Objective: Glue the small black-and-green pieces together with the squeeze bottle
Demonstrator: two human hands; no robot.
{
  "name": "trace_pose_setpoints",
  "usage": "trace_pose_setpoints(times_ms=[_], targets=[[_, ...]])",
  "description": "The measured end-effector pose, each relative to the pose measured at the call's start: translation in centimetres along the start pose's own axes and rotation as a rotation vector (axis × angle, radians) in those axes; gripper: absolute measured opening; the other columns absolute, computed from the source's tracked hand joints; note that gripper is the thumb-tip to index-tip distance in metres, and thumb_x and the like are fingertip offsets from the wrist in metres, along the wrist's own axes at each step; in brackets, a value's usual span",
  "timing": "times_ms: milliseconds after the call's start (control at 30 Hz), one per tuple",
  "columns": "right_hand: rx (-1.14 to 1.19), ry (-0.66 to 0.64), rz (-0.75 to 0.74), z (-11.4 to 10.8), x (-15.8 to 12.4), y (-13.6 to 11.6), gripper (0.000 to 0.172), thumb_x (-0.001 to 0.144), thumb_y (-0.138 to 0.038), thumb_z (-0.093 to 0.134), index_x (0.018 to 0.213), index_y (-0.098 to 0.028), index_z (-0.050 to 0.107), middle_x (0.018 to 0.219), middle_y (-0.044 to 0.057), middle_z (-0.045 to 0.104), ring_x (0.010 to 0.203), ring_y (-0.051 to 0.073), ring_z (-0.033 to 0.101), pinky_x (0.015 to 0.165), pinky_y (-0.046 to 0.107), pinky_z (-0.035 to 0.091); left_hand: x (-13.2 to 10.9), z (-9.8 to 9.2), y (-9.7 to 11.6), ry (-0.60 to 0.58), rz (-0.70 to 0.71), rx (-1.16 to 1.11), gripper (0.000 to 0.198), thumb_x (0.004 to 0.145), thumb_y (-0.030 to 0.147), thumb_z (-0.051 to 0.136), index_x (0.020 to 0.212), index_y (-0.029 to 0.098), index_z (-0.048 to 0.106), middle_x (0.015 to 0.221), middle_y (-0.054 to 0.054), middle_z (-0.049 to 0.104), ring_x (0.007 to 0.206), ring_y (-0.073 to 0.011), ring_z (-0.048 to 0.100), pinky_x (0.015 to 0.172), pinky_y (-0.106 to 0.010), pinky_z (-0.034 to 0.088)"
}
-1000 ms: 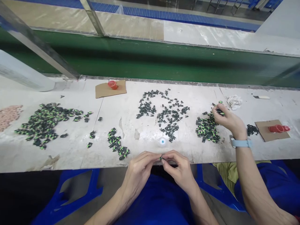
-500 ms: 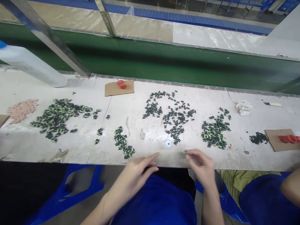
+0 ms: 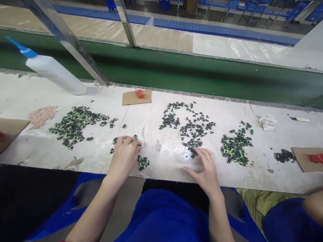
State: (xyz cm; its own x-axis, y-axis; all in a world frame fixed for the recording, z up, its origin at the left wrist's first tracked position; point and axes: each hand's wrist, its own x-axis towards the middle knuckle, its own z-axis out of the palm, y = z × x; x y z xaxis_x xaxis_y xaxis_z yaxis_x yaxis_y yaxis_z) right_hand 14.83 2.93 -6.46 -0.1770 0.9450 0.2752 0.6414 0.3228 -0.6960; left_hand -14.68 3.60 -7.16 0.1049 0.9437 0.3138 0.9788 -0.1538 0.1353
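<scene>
While piles [image 3: 73, 126] surround them, left hand [image 3: 124, 156] pinches green-black parts [image 3: 143, 162]; right hand's [image 3: 205, 169] grip lies wide.

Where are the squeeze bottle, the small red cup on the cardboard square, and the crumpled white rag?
squeeze bottle [image 3: 54, 72], head view, middle of its white body
small red cup [image 3: 139, 93], head view, its rim
crumpled white rag [image 3: 267, 121], head view, centre of the folds

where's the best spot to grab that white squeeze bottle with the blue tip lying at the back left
Probably the middle of the squeeze bottle, from above, fingers across its width. It lies on its side, its long round body bare on top, blue nozzle pointing far left. The left hand is nearer.
</scene>
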Motion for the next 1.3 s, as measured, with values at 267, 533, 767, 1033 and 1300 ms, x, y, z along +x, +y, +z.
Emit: trace_pose_setpoints(times_ms=[267, 533, 767, 1033, 1300], targets=[[0.223, -0.008, -0.013, 2.6, 0.6, -0.5, 0.02, 0.082, -0.029, 0.069, 0.097, -0.024, 0.057, 0.114, 0.01, 0.069, 0.12, 0.029, 0.054, 0.097, 0.051, 0.049, 0.5, -0.4, 2.9, -0.019, 0.08, -0.28, 0.023, 0.096, 0.025, 0.041, 0.089, 0.019, 0.063, 0.089, -0.007, 0.066, 0.087, -0.0243, 0.057, 0.076, -0.039, 0.051], [0.497, 0.134, 0.285, -0.2, -0.8, 0.0, 0.027, 0.069, -0.038, 0.076, 0.088, -0.02, 0.07, 0.075, 0.003, 0.072, 0.064, 0.02, 0.065, 0.057, 0.03, 0.053, -0.8, 1.3, 8.9, -0.083, 0.157, -0.629, 0.016, 0.093, 0.021, 0.054, 0.107, 0.02, 0.061, 0.098, -0.008, 0.068, 0.096, -0.0233, 0.063, 0.082, -0.038, 0.056], [0.661, 0.255, 0.409, 0.2, -1.0, 0.8, 0.027, 0.066, -0.036, 0.076, 0.086, -0.018, 0.074, 0.074, 0.006, 0.072, 0.066, 0.022, 0.065, 0.058, 0.031, 0.051, -1.4, 1.6, 8.6, -0.054, 0.049, -0.762, 0.023, 0.091, 0.023, 0.058, 0.113, 0.019, 0.06, 0.101, -0.008, 0.072, 0.095, -0.0205, 0.069, 0.081, -0.034, 0.059], [0.508, 0.222, 0.499, 1.3, -0.2, -0.5, 0.024, 0.071, -0.038, 0.068, 0.061, -0.017, 0.063, 0.051, -0.001, 0.06, 0.047, 0.014, 0.052, 0.045, 0.025, 0.045, -1.6, 2.2, 9.1, -0.01, 0.034, -0.772, 0.022, 0.091, 0.023, 0.058, 0.113, 0.02, 0.061, 0.09, -0.005, 0.077, 0.085, -0.0195, 0.073, 0.077, -0.033, 0.061], [0.474, 0.148, 0.489, 1.5, -0.4, -0.1, 0.024, 0.075, -0.04, 0.067, 0.065, -0.018, 0.068, 0.056, 0.0, 0.065, 0.049, 0.014, 0.055, 0.049, 0.025, 0.048, -1.6, 2.6, 9.0, 0.07, 0.097, -0.679, 0.028, 0.093, 0.02, 0.056, 0.121, 0.022, 0.058, 0.088, -0.004, 0.078, 0.081, -0.0188, 0.073, 0.074, -0.032, 0.06]])
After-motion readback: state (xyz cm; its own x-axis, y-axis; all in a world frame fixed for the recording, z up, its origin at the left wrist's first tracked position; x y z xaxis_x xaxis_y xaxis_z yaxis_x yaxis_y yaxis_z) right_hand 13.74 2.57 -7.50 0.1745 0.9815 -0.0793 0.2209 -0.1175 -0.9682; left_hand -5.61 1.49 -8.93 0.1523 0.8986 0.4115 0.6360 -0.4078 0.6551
